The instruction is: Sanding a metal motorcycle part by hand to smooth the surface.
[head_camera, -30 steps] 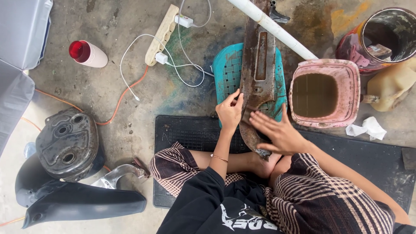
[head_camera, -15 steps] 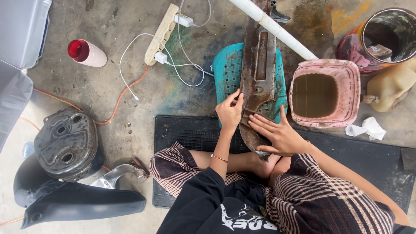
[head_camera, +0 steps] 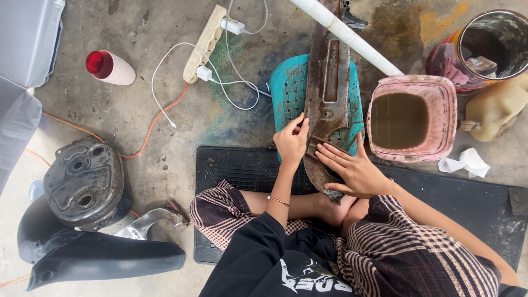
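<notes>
A long rusty brown metal panel lies lengthwise across a teal plastic stool, its near end over my lap. My left hand presses on the panel's left edge with fingers bent, pinching something small that I cannot make out. My right hand lies flat with fingers spread on the panel's lower part, holding it down. I sit cross-legged on a black rubber mat.
A pink square tub of murky water stands to the right, a white pipe crossing above it. A dark paint can, a power strip with cables, a red-topped cup, a metal fuel tank and a black fender lie around.
Both hands stay on the panel; the left hand shifts only slightly along its edge.
</notes>
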